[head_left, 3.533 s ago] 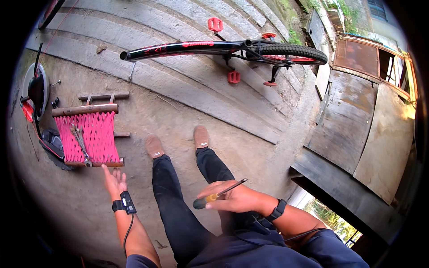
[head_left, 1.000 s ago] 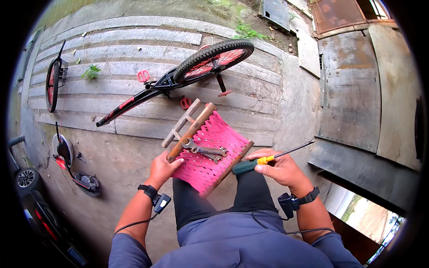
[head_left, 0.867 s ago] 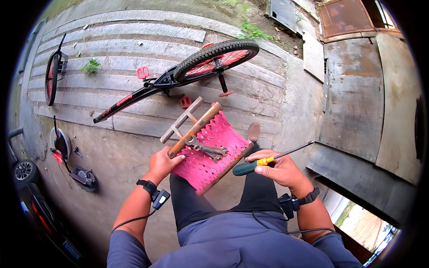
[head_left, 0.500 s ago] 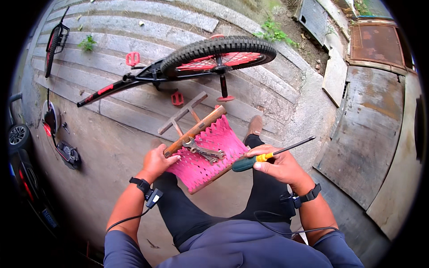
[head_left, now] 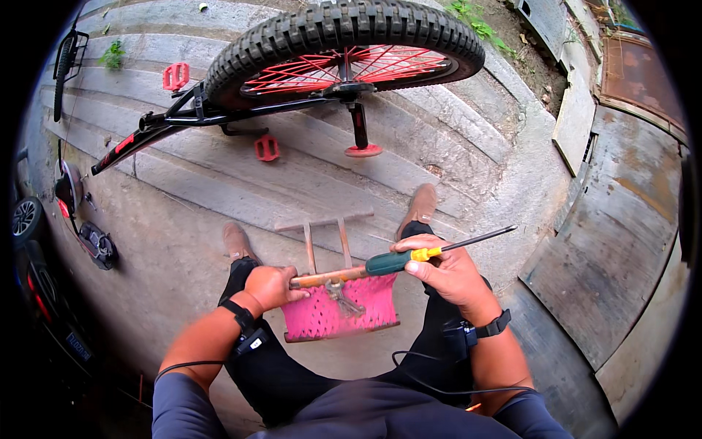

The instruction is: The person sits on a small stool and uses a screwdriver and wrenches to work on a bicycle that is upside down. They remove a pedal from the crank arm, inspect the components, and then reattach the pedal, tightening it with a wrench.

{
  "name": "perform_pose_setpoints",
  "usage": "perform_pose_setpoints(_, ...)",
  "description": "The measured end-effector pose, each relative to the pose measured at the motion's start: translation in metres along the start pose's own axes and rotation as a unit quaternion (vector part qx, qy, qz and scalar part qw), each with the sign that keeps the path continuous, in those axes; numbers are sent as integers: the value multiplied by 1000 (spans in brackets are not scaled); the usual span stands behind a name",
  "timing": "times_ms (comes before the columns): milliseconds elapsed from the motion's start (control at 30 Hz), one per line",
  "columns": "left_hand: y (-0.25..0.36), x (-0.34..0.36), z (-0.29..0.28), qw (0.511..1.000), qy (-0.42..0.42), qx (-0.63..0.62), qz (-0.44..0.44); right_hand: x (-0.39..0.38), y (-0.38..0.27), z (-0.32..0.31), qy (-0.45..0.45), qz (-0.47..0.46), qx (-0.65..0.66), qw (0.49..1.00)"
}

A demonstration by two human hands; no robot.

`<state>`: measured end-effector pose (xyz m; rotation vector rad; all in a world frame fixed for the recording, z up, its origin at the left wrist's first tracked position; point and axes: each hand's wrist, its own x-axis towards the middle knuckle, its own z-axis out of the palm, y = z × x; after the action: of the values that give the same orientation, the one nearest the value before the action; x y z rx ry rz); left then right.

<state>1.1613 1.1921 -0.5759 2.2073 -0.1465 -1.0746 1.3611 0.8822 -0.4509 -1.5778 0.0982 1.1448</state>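
Below me, between my legs, is a small folding stool with a pink woven seat (head_left: 311, 314) and wooden bars. My left hand (head_left: 269, 285) is closed round the left end of its upper bar. Wrenches (head_left: 345, 300) lie on the webbing, somewhat blurred. A screwdriver (head_left: 387, 263) with a green and yellow handle is gripped in my right hand (head_left: 455, 276), its dark shaft pointing right and slightly up. The handle's butt overlaps the right end of the bar; whether the fingers also touch the stool is hidden.
Ahead stands a bicycle frame (head_left: 219, 115) with a knobby tyre (head_left: 344, 28), red spokes and red pedals (head_left: 267, 148). A detached wheel (head_left: 63, 77) is at far left, above a saddle (head_left: 69, 183). A parked car (head_left: 44, 293) sits left; boards (head_left: 607, 234) lie right.
The stool has turned nearly level and moved lower, closer to me. My left hand has gone down with it. The screwdriver stays in my right hand; the bicycle appears nearer.
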Motion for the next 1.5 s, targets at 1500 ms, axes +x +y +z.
perform_pose_setpoints(1500,3,37,110,964,-266,12,7,89,4,-38,10,-247,-13,969)
